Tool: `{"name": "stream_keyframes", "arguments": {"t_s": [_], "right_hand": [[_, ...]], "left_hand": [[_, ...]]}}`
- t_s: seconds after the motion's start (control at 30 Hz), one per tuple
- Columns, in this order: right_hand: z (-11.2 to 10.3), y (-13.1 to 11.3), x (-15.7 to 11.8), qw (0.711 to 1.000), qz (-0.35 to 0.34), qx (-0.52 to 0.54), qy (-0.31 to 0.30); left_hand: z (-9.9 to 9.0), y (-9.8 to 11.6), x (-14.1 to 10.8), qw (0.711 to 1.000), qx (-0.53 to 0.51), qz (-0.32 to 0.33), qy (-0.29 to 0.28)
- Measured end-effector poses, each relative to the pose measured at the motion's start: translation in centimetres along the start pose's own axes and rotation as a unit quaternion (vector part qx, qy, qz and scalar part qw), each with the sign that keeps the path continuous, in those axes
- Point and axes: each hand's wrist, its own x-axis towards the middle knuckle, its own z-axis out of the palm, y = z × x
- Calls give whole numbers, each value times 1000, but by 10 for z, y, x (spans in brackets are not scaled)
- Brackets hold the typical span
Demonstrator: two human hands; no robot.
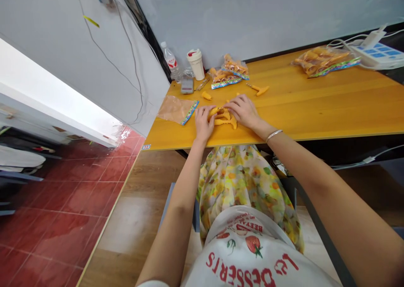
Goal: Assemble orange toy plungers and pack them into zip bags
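Near the table's front edge, my left hand (pixel 204 122) has its fingers closed round an orange plastic piece (pixel 214 111). My right hand (pixel 243 111) is just to the right, its fingertips pinched at the other end of that piece, where a small metallic part shows. Below and between the hands lie more orange handle-like pieces (pixel 234 122). A short orange piece (pixel 206 95) rests a little behind my left hand. Behind my right hand is an orange T-shaped handle with a metal shaft (pixel 260 90). An opened clear bag (pixel 178 109) lies flat left of my left hand.
At the back of the wooden table (pixel 315 106) stand a bottle (pixel 171 62) and a white cup (pixel 196 64), with a grey device (pixel 187 85) before them. Filled bags (pixel 224 77) lie beside the cup; another bag (pixel 325 61) and a power strip (pixel 378 53) are at the right.
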Motion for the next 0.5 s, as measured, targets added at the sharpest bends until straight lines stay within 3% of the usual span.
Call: {"name": "stream_keyframes", "arguments": {"t_s": [0.13, 0.37, 0.5], "right_hand": [[4, -7, -2, 999, -37, 15, -24], [12, -6, -10, 995, -55, 87, 10], [16, -2, -11, 992, -30, 121, 29]], "left_hand": [[1, 4, 0, 998, -19, 9, -57], [-1, 0, 1, 1000, -18, -21, -3], [-2, -3, 1, 999, -42, -22, 6]]}}
